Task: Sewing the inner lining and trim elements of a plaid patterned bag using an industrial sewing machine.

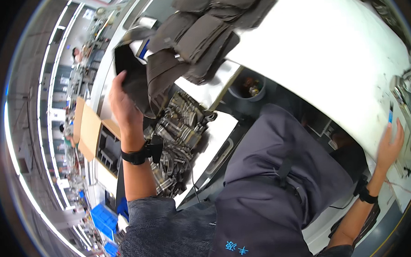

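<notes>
At the upper left, my left hand [123,104] is closed on a dark fabric piece [133,74], which hangs down past the fingers. It is beside a folded brown-grey fabric piece [165,75] at the end of the stacks. On the far right, my right hand [390,144] is over the white table by the sewing machine. A slim blue tool with a dark tip [390,116] sticks up from its thumb and fingers. Its exact kind is too small to make out.
Stacks of folded dark fabric [202,38] lie across the white table [311,47]. Below my left hand is a heap of metal parts [180,125]. A bin [247,91] stands under the table gap. An open cardboard box [88,128] and blue crates [103,220] are to the left.
</notes>
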Demonstrator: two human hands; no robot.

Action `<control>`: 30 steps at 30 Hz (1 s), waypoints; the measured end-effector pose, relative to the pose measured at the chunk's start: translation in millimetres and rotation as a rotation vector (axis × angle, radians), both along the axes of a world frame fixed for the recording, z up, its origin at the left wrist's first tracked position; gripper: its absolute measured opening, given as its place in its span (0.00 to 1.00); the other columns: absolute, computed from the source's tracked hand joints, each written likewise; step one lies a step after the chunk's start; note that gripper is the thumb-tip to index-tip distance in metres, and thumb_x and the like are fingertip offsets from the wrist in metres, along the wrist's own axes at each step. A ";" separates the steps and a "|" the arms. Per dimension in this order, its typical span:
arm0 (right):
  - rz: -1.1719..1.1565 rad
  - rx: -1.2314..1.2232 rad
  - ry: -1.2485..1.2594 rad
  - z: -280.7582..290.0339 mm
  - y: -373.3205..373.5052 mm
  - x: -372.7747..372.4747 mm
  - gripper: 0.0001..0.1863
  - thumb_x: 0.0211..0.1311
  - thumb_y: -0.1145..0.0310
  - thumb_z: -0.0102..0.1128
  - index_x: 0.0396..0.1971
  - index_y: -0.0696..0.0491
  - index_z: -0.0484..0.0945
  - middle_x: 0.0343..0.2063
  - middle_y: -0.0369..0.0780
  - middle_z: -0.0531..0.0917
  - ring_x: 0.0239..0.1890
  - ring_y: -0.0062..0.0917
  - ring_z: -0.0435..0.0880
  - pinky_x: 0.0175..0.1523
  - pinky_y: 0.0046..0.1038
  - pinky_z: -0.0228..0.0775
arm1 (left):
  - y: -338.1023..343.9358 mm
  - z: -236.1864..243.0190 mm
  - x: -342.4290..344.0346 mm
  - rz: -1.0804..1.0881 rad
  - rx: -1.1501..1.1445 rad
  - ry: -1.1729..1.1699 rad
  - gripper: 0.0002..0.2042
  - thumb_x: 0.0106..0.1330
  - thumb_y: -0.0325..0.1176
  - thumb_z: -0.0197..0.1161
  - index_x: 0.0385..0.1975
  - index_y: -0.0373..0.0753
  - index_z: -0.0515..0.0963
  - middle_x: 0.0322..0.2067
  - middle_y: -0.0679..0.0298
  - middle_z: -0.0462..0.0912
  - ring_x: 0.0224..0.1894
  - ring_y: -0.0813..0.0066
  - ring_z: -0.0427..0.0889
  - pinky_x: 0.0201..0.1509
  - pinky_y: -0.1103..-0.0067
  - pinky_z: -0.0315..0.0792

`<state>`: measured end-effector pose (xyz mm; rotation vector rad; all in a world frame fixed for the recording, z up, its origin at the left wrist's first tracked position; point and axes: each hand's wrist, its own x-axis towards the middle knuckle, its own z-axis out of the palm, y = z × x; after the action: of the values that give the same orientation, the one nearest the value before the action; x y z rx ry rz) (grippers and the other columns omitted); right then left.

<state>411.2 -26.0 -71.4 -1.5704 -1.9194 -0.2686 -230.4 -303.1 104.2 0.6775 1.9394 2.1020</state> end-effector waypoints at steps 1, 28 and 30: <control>0.051 0.009 0.078 6.3 -13.8 -7.0 0.18 0.79 0.64 0.61 0.60 0.59 0.82 0.57 0.47 0.85 0.59 0.37 0.84 0.66 0.34 0.72 | 28.2 -1.1 11.1 -0.170 -0.046 -0.299 0.17 0.80 0.36 0.53 0.53 0.26 0.81 0.47 0.50 0.89 0.49 0.61 0.90 0.55 0.71 0.84; 0.506 -1.165 1.732 13.2 -123.0 -145.6 0.26 0.84 0.51 0.50 0.64 0.57 0.77 0.51 0.39 0.85 0.47 0.20 0.81 0.56 0.26 0.72 | 157.5 -63.1 283.4 -1.138 -0.280 0.722 0.06 0.73 0.25 0.67 0.44 0.30 0.84 0.40 0.57 0.87 0.37 0.73 0.86 0.39 0.80 0.79; 0.538 -1.159 1.877 11.6 -122.9 -146.6 0.27 0.84 0.48 0.49 0.62 0.56 0.79 0.48 0.37 0.85 0.46 0.19 0.81 0.56 0.26 0.72 | 170.7 -75.8 295.6 -1.178 -0.292 0.845 0.13 0.72 0.24 0.68 0.53 0.32 0.83 0.47 0.51 0.87 0.42 0.63 0.89 0.45 0.75 0.82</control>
<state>264.5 -148.9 -59.8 -0.7960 -0.6120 2.0248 65.2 -132.3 28.4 2.1473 1.3600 0.8124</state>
